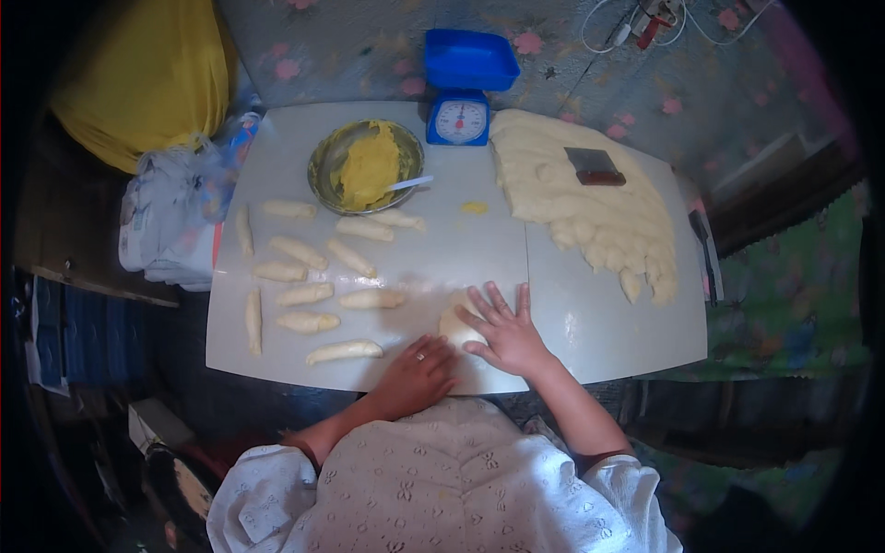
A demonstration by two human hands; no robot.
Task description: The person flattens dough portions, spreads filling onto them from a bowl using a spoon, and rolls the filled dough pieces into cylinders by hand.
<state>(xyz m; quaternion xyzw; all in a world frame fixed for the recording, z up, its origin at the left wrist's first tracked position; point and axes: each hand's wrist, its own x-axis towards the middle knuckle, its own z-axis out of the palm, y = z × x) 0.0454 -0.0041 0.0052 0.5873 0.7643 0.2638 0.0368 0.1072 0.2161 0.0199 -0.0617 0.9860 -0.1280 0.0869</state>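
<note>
A small flattened piece of dough (454, 326) lies near the front edge of the white table. My right hand (503, 332) is over its right side, fingers spread and touching it. Just left of the dough, my left hand (422, 370) rests on the table with its fingers laid out flat; a ring is on one finger. Several shaped dough rolls (372, 300) lie to the left. Behind them is a metal bowl (314, 175) of yellow filling (371, 166), with a white-handled utensil (411, 183) leaning in it.
A large dough mass (535, 175) covers the table's back right, cut into pieces along its front. A dough scraper (597, 173) lies on it. At the back stands a blue scale (459, 120). Plastic bags (175, 203) sit left of the table (590, 341); cables (650, 28) hang on the wall.
</note>
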